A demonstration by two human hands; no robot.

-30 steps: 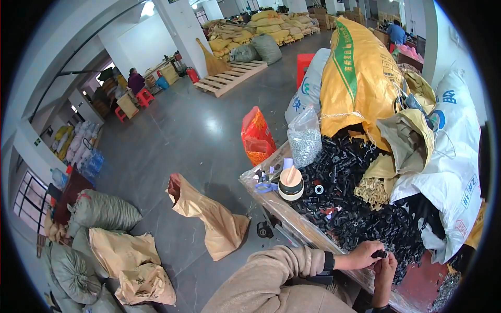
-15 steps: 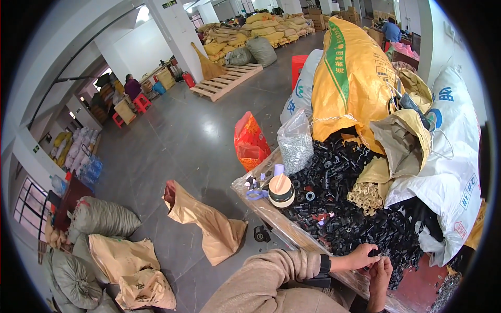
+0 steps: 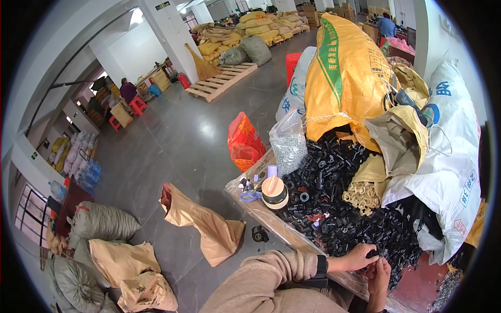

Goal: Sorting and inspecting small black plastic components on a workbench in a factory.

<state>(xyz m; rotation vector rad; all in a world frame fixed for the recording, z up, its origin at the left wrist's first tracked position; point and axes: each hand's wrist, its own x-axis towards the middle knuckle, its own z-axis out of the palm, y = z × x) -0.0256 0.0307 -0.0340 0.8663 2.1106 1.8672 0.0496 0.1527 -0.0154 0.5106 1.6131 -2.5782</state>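
Note:
My left hand (image 3: 356, 259) is closed around a small black plastic part (image 3: 372, 254) at the table's near edge. Close against it, my right hand (image 3: 380, 275) pinches at the same part, its fingertips nearly touching those of the left. The fingers hide most of the part. Just beyond both hands spreads a heap of loose black plastic parts (image 3: 334, 221). Beige parts (image 3: 361, 197) spill onto the heap from a tan bag (image 3: 371, 170).
A big yellow sack (image 3: 360, 68) and a white sack (image 3: 454, 151) stand on the table (image 3: 417, 287). At its left lie a clear bag of small metal pieces (image 3: 288, 151), a peach-lidded jar (image 3: 275, 193) and a red bag (image 3: 244, 142). A brown paper sack (image 3: 211, 229) stands on the floor.
The whole view has shifted slightly, so the table things sit a little further left. My hands stay together on the black part, with only slight finger movement.

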